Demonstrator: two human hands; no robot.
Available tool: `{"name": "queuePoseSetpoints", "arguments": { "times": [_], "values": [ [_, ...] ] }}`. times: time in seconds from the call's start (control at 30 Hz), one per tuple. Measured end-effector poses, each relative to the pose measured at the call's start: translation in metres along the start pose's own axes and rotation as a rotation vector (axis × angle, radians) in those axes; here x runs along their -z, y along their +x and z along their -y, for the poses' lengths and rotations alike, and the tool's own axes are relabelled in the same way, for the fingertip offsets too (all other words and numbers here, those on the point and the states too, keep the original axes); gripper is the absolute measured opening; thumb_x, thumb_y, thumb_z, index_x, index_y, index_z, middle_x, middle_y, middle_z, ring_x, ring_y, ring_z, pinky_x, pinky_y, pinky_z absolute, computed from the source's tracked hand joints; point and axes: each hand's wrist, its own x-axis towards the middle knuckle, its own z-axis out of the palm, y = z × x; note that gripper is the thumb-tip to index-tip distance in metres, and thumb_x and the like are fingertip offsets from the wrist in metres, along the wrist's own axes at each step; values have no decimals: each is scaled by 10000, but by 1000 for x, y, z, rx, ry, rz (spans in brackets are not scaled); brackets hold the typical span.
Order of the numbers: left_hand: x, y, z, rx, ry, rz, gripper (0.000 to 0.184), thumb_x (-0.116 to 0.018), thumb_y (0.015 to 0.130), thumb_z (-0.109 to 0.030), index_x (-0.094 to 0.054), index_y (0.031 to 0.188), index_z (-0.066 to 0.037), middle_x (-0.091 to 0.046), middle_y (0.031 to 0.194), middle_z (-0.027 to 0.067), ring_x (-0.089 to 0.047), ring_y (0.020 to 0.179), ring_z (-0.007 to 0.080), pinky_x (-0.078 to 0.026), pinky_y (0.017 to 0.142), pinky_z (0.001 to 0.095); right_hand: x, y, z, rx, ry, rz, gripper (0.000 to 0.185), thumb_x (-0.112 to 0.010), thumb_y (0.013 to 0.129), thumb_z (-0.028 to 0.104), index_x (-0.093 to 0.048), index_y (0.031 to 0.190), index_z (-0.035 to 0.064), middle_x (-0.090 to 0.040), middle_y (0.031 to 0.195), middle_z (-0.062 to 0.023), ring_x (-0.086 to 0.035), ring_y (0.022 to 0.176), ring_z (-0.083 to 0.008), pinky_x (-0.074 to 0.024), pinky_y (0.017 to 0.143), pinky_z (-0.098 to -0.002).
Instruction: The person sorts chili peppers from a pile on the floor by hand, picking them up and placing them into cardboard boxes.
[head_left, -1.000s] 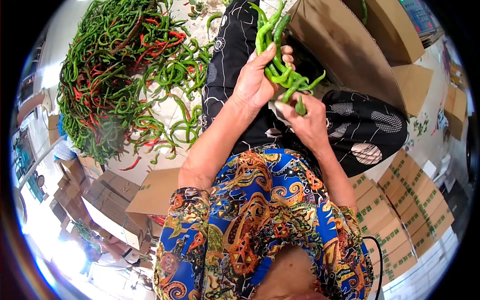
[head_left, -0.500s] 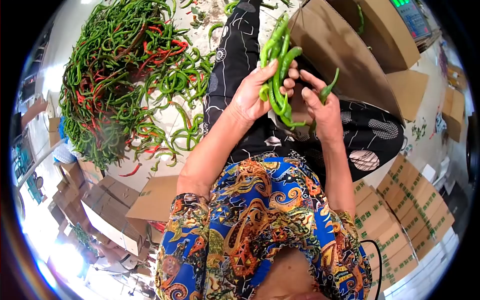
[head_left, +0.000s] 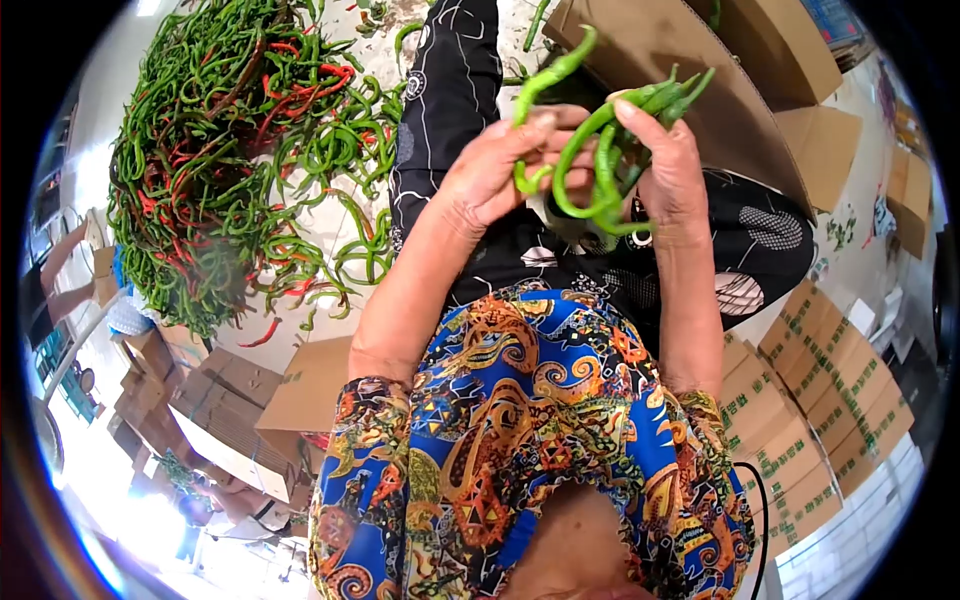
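Observation:
My left hand (head_left: pixel 495 165) is closed on one long green chili pepper (head_left: pixel 548 78), whose curved tip hangs below the fingers. Close beside it, my right hand (head_left: pixel 672 170) grips a small bunch of green chili peppers (head_left: pixel 603 160) under its thumb. Their stem ends point up and right, while the lower ends curl toward my left hand. Some of the left fingers are smeared by motion and partly behind the peppers. Both hands are over my lap, in front of an open cardboard box (head_left: pixel 690 60).
A big heap of green and red chili peppers (head_left: pixel 190 170) lies on the floor at left, with loose ones spread toward my leg (head_left: pixel 450 90). Flattened printed cartons (head_left: pixel 830 390) lie at lower right. More cardboard (head_left: pixel 225 400) is stacked at lower left.
The bunch of green chili peppers has passed from my left hand to my right, leaving a single pepper in the left. My right hand has risen slightly.

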Motion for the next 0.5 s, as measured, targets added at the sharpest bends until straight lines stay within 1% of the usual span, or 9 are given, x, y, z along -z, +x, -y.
{"name": "queuePoseSetpoints", "arguments": {
  "times": [0.07,0.13,0.2,0.23,0.33,0.37,0.4,0.47,0.5],
  "values": [
    [15,2,2,-88,46,-136,428,-523,952,-193,-419,1286,53,-588,1149,242,-627,1017,313,-541,861,367,5,-3,3,82,-52,-53,194,-674,840,130,-658,1004,27,-655,861,-10,-595,767,-92,-458,724,-237],
    [24,2,5,-207,325,-263,419,-533,940,-156,-425,1294,39,-579,1164,221,-623,1014,289,-510,897,360,8,-8,10,77,-135,-36,198,-659,854,136,-659,1021,29,-641,856,3,-569,734,-76,-429,668,-222],
    [27,0,5,-418,1092,-377,440,-575,914,-165,-452,1289,28,-588,1171,168,-627,996,241,-485,898,325,10,-10,12,66,-182,-8,208,-655,859,148,-657,1031,31,-634,848,8,-553,709,-68,-410,640,-216],
    [25,0,7,-542,1191,-452,442,-625,881,-192,-506,1249,23,-622,1115,116,-618,971,182,-472,881,293,8,-9,10,73,-162,-6,223,-661,859,171,-657,1038,39,-628,830,17,-533,686,-61,-384,612,-210],
    [-14,-16,-4,-473,1029,-376,423,-651,864,-210,-548,1206,18,-642,1036,102,-604,954,154,-467,879,283,8,-6,4,75,-184,-10,235,-673,852,183,-658,1044,48,-627,827,24,-528,681,-59,-379,607,-210],
    [-19,-16,-3,-367,882,-286,454,-621,884,-255,-535,1228,29,-631,1092,105,-569,1027,158,-437,906,288,0,-9,4,87,-170,-30,236,-673,855,182,-656,1053,56,-627,830,31,-525,679,-55,-373,599,-205],
    [-19,-14,0,-316,876,-187,457,-644,871,-241,-538,1228,24,-630,1065,82,-569,987,132,-448,864,272,2,-7,3,61,-140,13,206,-683,849,115,-649,1028,20,-655,854,-15,-591,727,-87,-464,652,-212],
    [-27,-9,7,-140,973,-138,448,-672,852,-216,-548,1212,18,-628,1035,64,-577,902,105,-460,817,253,-9,-7,-4,48,-110,27,221,-682,854,105,-638,1048,7,-656,881,-28,-603,745,-98,-491,683,-227],
    [-28,-1,12,-210,885,-161,312,-721,791,-144,-587,1017,25,-649,792,34,-605,699,88,-501,669,224,-11,-6,-6,59,-128,30,258,-681,856,94,-622,1084,-11,-656,911,-44,-613,774,-107,-505,719,-245]
  ]
}}
